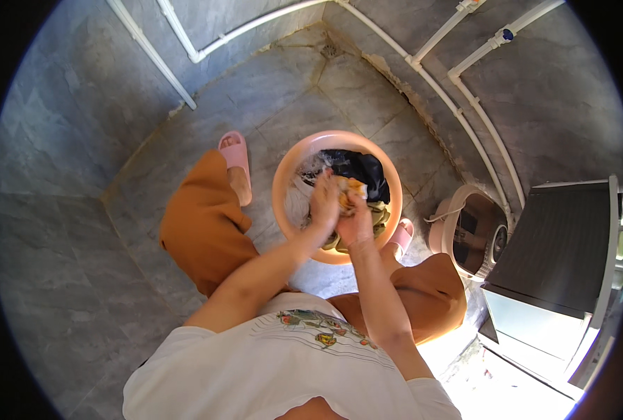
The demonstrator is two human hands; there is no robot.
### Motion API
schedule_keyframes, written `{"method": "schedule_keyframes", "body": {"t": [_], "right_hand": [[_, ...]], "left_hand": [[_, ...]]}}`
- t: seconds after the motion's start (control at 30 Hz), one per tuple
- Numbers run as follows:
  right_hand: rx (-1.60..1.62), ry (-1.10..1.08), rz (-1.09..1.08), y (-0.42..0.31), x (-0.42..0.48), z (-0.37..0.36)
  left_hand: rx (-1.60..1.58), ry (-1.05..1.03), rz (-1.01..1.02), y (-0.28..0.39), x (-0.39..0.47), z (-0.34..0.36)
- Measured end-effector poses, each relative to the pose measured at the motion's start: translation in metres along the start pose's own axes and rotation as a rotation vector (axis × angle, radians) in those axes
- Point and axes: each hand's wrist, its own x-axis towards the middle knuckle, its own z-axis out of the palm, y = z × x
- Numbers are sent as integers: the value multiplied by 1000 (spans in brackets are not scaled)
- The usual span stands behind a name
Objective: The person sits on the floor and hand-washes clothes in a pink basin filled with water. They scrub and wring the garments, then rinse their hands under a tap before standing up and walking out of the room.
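Between my legs a peach plastic basin (283, 173) stands on the floor with clothes in water. My right hand (357, 223) grips a small orange-and-white thing (349, 190) above the basin; blur hides whether it is cloth or a packet. Close against its left side is my left hand (323, 205), blurred, its fingers stretched out; its grip is unclear. Dark, shiny wet cloth (364, 167) lies at the basin's far right. Olive cloth (378, 216) shows beside and below my right hand. Pale, cloudy water or light fabric (296, 202) fills the left side, with splashes near my left fingertips.
To the right stand a pink-and-white appliance or tub with a dark lid (474, 231) and a dark-topped cabinet (553, 241). White pipes (443, 94) run along the grey tiled walls. A floor drain (331, 51) lies in the far corner. My pink slippers (236, 155) flank the basin.
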Motion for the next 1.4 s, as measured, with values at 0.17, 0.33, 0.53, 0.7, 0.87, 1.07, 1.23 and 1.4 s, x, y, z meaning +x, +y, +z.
{"method": "schedule_keyframes", "body": {"t": [0.17,0.33,0.53,0.7,0.87,1.07,1.23,1.4], "right_hand": [[-82,17,45,-9,5,-33],[-56,5,75,4,-17,0],[5,-122,114,-12,-2,-31],[-159,-44,177,-18,-11,-12],[-262,29,308,-38,-13,3],[135,-93,332,-1,3,-30],[106,224,239,5,-22,21],[-10,273,17,28,12,-19]], "left_hand": [[260,-139,390,-18,-42,17],[215,49,235,-25,18,2],[379,-222,684,1,-39,12],[584,-301,785,16,-8,-14],[679,-606,1056,22,-21,-36],[496,-463,1099,35,-25,-15],[518,-403,499,30,-20,-14],[208,-225,156,10,-14,5]]}}
